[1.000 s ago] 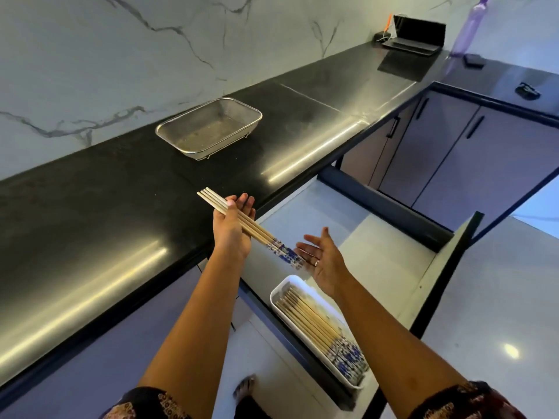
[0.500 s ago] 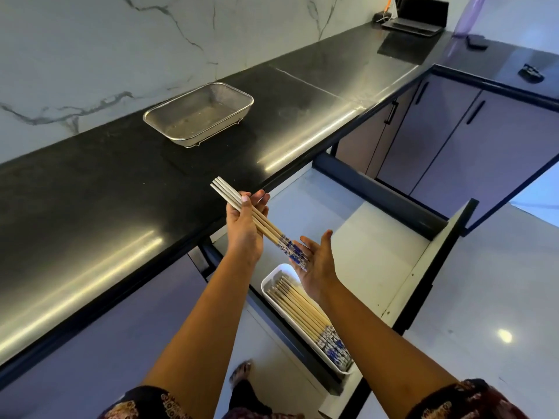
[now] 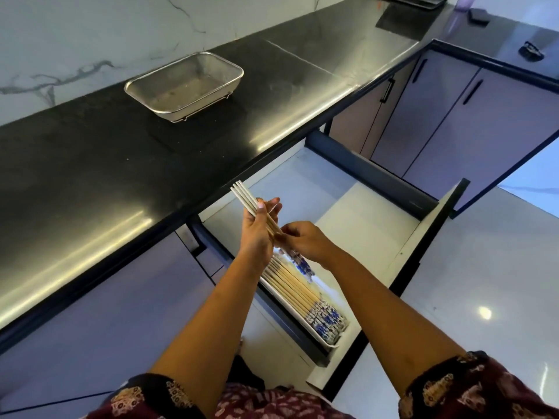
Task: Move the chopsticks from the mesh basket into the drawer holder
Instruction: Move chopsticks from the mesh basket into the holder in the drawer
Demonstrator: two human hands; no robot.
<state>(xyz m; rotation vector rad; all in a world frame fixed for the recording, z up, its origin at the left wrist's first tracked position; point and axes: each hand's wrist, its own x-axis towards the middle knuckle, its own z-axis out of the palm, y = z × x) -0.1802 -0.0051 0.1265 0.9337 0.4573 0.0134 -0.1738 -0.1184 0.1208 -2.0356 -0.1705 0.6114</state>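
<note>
A small bundle of pale chopsticks (image 3: 245,197) with blue-patterned ends is held over the open drawer (image 3: 375,225). My left hand (image 3: 257,234) grips the bundle near its middle, tips pointing up and away. My right hand (image 3: 302,240) closes around the bundle's lower part, just above the white holder (image 3: 331,343). In the holder, at the drawer's front left, lie several chopsticks (image 3: 298,290) side by side, their blue ends toward me. The mesh basket (image 3: 184,86) stands on the black counter (image 3: 90,164) with nothing visible inside.
The drawer's white floor stretches to the right of the holder. Its dark front panel (image 3: 423,246) sticks out toward the glossy floor. Cabinet doors with black handles (image 3: 472,92) are at the right. A laptop and small items sit at the counter's far end.
Both hands have come lower over the drawer. My right hand, open before, has closed on the lower part of the bundle. The view has tilted further down.
</note>
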